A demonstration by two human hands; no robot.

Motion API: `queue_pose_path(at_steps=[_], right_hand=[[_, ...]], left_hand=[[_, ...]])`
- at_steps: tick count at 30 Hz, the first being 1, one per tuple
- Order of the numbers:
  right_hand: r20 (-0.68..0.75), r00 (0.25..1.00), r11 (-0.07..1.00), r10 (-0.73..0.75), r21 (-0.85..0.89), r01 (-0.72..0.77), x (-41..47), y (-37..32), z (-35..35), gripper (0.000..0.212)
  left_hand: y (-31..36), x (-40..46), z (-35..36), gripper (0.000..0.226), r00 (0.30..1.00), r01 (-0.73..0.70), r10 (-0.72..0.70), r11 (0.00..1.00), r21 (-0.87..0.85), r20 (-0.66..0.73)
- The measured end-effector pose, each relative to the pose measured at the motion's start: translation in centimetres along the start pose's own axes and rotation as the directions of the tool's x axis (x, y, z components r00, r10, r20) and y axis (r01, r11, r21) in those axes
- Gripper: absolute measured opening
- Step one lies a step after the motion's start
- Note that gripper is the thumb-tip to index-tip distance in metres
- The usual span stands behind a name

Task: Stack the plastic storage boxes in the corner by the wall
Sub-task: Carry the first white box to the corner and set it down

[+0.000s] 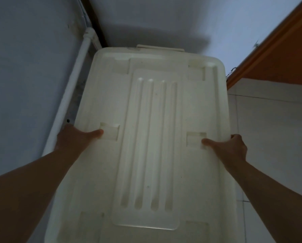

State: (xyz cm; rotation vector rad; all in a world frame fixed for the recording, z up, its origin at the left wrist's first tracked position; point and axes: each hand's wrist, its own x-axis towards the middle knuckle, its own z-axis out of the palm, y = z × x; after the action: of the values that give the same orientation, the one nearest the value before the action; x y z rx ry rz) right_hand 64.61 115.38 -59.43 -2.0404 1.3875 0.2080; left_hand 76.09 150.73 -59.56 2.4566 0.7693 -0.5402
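Two hands, left hand (73,137) and right hand (231,148), are gripping the long edges of a cream ribbed-lidded plastic storage box (153,137), thumbs lying on top.

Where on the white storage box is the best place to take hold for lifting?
On the two long side edges of the storage box, one hand from each side, as the left hand and right hand do now. The lid is broad and flat, and the near lid recesses seat the thumbs.

storage box (152,137) near end cut off, fingers hidden under rim
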Motion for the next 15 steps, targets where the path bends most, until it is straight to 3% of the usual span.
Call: queue_pose_path(at_steps=[15], right_hand=[[0.025, 1.000, 1.000, -0.008, -0.015, 0.009, 0.2, -0.4, 1.2, 0.096]], left_hand=[[-0.5, 1.7, 1.5, 0.102, 0.999, -0.013, 0.014, 1.000, 0.026, -0.051]])
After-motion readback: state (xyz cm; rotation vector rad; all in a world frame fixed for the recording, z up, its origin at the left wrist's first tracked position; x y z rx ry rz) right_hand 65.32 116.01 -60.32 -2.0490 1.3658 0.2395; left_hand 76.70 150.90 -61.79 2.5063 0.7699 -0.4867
